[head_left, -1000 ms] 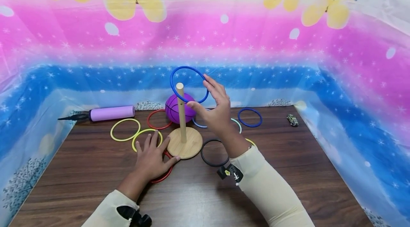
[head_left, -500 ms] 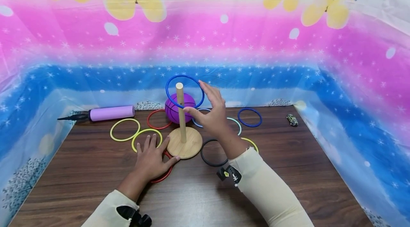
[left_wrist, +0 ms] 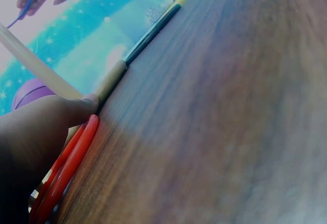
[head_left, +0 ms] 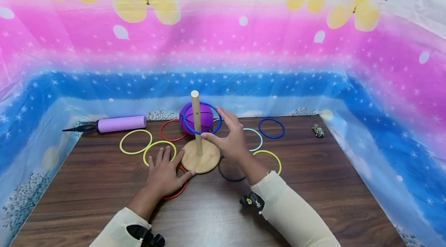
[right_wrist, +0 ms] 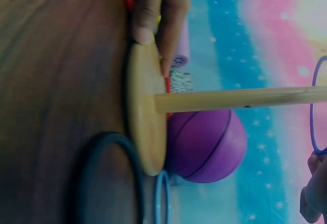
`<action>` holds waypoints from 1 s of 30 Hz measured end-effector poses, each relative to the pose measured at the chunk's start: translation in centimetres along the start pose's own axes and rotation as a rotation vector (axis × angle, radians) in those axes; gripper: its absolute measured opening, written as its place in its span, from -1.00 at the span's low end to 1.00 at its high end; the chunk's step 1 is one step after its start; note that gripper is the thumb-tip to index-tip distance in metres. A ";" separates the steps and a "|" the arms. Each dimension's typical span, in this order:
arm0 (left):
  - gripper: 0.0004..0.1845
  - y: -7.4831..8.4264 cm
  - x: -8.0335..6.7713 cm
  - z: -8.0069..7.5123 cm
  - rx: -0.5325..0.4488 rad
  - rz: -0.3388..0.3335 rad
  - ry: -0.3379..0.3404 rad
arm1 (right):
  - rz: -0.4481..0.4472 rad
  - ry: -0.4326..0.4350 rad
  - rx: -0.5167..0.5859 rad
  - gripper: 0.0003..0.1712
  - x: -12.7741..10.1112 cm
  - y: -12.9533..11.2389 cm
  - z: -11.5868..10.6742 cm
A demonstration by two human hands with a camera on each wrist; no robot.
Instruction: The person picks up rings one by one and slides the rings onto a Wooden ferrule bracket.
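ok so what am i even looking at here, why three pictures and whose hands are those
A person wears three cameras: one on the head, one on each wrist. The wide picture is the head view; the two tilted close-ups come from the wrists.

On the dark wooden table stands a round wooden base with an upright peg. The right hand holds a dark blue plastic ring around the peg, partway down. The left hand lies flat, its thumb against the base, over a red ring.

Around lie more coloured rings, a purple ball, a lilac pump and a tiny toy car.
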State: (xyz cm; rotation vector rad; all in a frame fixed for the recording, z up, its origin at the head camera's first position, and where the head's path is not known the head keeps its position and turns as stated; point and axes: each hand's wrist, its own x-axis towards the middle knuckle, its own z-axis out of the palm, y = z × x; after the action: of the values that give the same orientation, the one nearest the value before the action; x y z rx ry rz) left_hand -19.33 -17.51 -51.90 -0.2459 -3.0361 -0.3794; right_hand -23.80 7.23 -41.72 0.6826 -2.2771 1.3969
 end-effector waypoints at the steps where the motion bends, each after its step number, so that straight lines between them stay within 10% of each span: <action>1: 0.01 0.0 0.0 0.0 -0.002 -0.002 -0.002 | 0.003 -0.006 -0.011 0.12 -0.2 0.1 0.1; 30: 0.00 -0.1 -0.1 -0.2 -0.014 0.002 -0.002 | 0.278 -0.202 0.005 0.12 -3.8 3.9 2.6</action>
State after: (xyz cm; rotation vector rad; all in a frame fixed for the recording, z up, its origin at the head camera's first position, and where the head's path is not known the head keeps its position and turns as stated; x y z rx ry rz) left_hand -19.20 -17.69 -51.74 -0.2496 -3.0361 -0.4002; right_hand -23.19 7.20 -47.67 0.5447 -2.6100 1.5158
